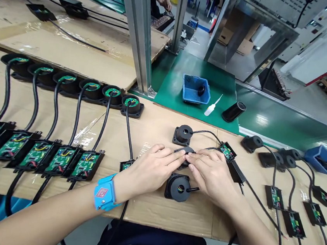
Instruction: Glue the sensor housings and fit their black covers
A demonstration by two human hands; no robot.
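My left hand (153, 168), with a blue wristband (105, 192), and my right hand (212, 174) meet at the middle of the bench. Their fingertips press together on a black round housing (179, 150), mostly hidden under the fingers. Both hands are closed on it. A cable runs from behind my right fingers toward an open black box with a green circuit board (227, 151). Just behind stands a similar black housing (183, 134) with a cable from its side. In front, another black housing (180, 188) shows thin wires in its centre hole.
Several cabled housings (91, 88) and open circuit-board boxes (60, 159) line the left side. More cabled housings (251, 143) lie at right. Behind are a blue bin (195, 98), a small white bottle (210, 109), a black cup (234, 112) and a metal post (137, 34).
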